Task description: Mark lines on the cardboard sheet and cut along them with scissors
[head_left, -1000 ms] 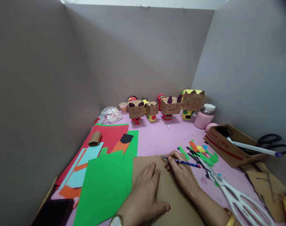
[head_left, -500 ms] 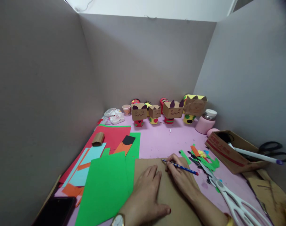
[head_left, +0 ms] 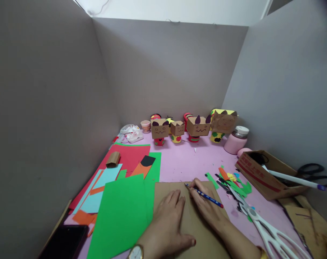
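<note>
Left hand (head_left: 167,219) lies flat, grip open, pressing the brown cardboard sheet (head_left: 196,223); right hand (head_left: 206,205) has its grip closed around a blue pencil (head_left: 206,195), tip on the sheet

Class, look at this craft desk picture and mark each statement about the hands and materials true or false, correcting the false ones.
1. The right hand holds a blue pencil. True.
2. The left hand grips the white scissors. False: it lies flat on the brown cardboard sheet; the scissors lie untouched to the right.
3. The pencil tip touches the cardboard near its far edge. True.
4. A green paper sheet lies to the right of the cardboard. False: it lies to the left.
5. The box-headed figures stand in a row by the back wall. True.
</note>
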The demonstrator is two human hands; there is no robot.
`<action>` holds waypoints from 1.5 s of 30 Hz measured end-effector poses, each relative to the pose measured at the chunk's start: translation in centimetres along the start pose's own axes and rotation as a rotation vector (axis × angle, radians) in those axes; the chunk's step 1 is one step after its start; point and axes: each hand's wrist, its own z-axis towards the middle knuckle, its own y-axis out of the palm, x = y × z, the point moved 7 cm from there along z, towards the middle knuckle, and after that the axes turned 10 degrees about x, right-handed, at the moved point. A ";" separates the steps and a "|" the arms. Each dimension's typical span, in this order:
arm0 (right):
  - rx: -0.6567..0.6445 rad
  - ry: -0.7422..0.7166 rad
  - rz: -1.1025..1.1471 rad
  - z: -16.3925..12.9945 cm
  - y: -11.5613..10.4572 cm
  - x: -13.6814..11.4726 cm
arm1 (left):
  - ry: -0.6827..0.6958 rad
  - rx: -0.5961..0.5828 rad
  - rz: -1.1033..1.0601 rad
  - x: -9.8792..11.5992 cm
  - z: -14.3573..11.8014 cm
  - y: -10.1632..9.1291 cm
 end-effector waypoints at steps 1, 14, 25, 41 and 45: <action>-0.001 -0.003 -0.004 0.0 0.0 0.0 | -0.002 0.001 0.000 0.0 0.0 0.0; -0.026 -0.038 -0.040 -0.9 -0.1 -0.5 | 0.010 0.027 -0.014 0.1 0.0 -0.3; -0.041 -0.033 -0.072 -2.6 -0.3 -0.1 | 0.030 0.054 -0.017 0.1 -0.1 -0.3; -0.082 -0.021 -0.136 -6.1 -1.3 -1.1 | 0.055 0.079 -0.014 0.0 -0.1 -0.3; -0.067 -0.027 -0.145 -7.2 -1.5 -0.8 | 0.062 0.092 -0.004 0.1 -0.1 -0.5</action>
